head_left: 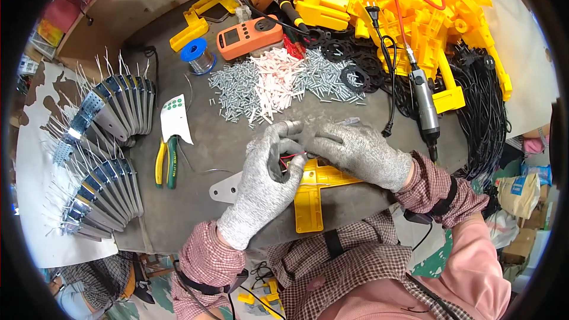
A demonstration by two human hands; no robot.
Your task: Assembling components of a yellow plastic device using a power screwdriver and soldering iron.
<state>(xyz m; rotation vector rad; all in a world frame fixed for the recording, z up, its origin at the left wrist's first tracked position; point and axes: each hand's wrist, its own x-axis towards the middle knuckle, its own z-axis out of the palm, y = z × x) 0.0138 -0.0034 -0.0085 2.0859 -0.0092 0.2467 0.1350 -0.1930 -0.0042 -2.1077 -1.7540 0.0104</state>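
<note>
Both of my hands wear grey knit gloves and work close together at the middle of the bench. My left hand is curled, thumb and fingers closing around a thin red wire. My right hand bends over a yellow plastic housing, fingers pressed together; what they pinch is hidden. The housing lies on the bench with one arm running under my right hand. A flat grey metal plate with holes sticks out left of my left wrist.
Beyond my hands lie piles of silver screws and pale pink pieces. Behind stand an orange meter, a solder spool and heaped yellow housings. Pliers and metal plates with wires are left; a power screwdriver and black cables right.
</note>
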